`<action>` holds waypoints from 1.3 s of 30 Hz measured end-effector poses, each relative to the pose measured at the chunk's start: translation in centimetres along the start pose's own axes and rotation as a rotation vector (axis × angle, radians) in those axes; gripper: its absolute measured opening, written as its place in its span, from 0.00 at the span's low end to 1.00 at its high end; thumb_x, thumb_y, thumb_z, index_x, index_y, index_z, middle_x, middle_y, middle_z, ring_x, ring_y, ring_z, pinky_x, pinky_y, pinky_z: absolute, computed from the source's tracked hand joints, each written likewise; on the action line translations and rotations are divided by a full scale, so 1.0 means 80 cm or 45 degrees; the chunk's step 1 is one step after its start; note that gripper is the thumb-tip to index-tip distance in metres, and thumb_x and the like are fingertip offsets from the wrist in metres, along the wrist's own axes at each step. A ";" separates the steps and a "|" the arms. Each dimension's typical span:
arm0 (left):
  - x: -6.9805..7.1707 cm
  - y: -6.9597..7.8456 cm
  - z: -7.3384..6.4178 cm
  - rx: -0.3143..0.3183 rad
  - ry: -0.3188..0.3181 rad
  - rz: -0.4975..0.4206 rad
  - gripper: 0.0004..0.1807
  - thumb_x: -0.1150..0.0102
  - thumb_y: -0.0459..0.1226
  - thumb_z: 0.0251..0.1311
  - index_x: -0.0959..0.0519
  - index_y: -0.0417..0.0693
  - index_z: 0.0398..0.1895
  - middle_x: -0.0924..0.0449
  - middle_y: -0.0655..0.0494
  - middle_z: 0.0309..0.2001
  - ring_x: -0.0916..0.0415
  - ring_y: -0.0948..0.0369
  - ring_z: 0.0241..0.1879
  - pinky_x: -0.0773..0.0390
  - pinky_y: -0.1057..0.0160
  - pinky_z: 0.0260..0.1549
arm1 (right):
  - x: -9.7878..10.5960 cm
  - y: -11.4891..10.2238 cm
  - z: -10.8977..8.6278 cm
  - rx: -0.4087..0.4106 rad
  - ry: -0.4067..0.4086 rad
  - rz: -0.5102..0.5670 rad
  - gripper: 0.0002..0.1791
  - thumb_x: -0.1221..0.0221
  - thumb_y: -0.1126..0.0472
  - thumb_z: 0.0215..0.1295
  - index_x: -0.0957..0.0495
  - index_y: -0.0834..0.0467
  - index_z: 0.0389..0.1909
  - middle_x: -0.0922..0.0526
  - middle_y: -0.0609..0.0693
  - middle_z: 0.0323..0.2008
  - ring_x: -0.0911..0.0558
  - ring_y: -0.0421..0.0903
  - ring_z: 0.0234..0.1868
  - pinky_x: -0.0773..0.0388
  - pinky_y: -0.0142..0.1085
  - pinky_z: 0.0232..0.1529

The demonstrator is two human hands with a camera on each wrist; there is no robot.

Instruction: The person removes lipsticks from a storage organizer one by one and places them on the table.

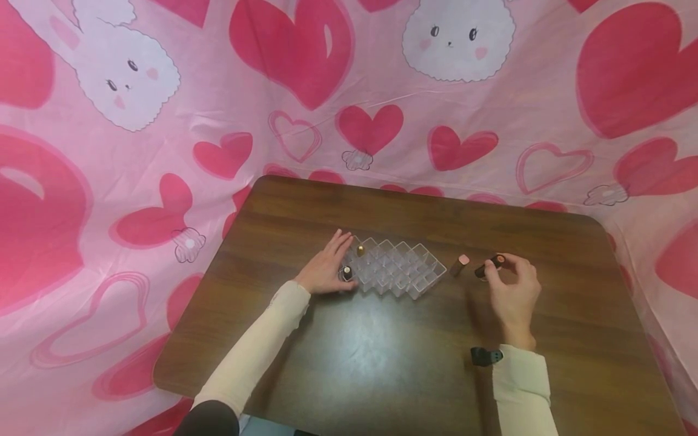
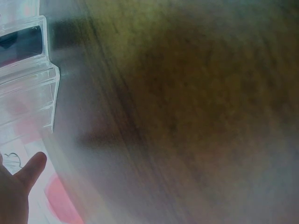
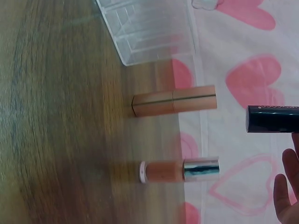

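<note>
My right hand [image 1: 515, 290] pinches a black lipstick tube [image 3: 272, 119] above the table, to the right of the organizer; its end toward the head camera looks orange. Below it, a rose-gold lipstick [image 3: 175, 101] and a lip gloss with a silver cap [image 3: 166, 171] stand upright on the table. A clear diamond-grid lipstick organizer [image 1: 400, 269] lies to their left. At its left end rests my left hand [image 1: 326, 269], fingers stretched along the back edge and thumb along the front. Two compartments there hold a gold-topped tube [image 1: 360, 249] and a dark tube with a pale top [image 1: 347, 272].
The brown wooden table [image 1: 349, 363] has rounded corners. Pink cloth [image 1: 382, 97] with hearts and rabbits hangs round its back and sides. A black band [image 1: 485, 356] sits at the right wrist, by the pale sleeve.
</note>
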State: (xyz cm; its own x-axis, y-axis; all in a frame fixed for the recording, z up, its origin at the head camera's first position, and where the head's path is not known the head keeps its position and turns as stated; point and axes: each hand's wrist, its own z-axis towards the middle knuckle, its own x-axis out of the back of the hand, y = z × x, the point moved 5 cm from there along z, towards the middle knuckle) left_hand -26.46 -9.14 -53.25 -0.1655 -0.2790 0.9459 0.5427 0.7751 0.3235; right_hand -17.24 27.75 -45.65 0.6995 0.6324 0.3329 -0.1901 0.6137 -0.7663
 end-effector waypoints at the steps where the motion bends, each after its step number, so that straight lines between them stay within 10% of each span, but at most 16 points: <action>1: 0.000 0.000 0.000 -0.002 -0.001 -0.001 0.59 0.44 0.65 0.39 0.60 0.52 0.70 0.65 0.58 0.72 0.77 0.62 0.70 0.42 0.51 0.62 | 0.002 0.001 0.001 -0.007 0.005 -0.003 0.11 0.36 0.63 0.46 0.20 0.63 0.32 0.19 0.54 0.29 0.29 0.31 0.33 0.40 0.26 0.37; 7: 0.000 0.000 0.001 -0.001 0.005 -0.005 0.59 0.42 0.65 0.38 0.59 0.51 0.70 0.64 0.57 0.72 0.76 0.62 0.70 0.42 0.52 0.62 | 0.011 0.010 0.005 -0.059 0.034 -0.016 0.10 0.36 0.61 0.47 0.19 0.60 0.32 0.18 0.53 0.31 0.29 0.29 0.33 0.39 0.28 0.38; 16: -0.001 -0.001 0.001 0.008 0.020 -0.003 0.59 0.43 0.65 0.37 0.59 0.52 0.70 0.64 0.59 0.72 0.76 0.63 0.70 0.43 0.53 0.63 | 0.031 0.027 0.012 -0.128 0.105 -0.040 0.12 0.37 0.60 0.48 0.20 0.63 0.33 0.28 0.20 0.27 0.30 0.27 0.32 0.40 0.25 0.37; 39: -0.004 -0.004 0.001 -0.009 0.040 0.005 0.60 0.45 0.67 0.37 0.60 0.53 0.70 0.62 0.58 0.72 0.76 0.64 0.70 0.43 0.54 0.62 | 0.054 0.047 0.014 -0.252 0.156 -0.124 0.15 0.37 0.58 0.49 0.21 0.62 0.36 0.29 0.21 0.26 0.31 0.26 0.30 0.41 0.24 0.38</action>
State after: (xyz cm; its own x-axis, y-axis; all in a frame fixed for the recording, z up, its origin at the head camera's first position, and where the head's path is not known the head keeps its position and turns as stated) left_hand -26.67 -9.25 -53.67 -0.1371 -0.2935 0.9461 0.5490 0.7725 0.3192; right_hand -15.66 33.31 -46.47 0.7887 0.5052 0.3503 0.0126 0.5564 -0.8308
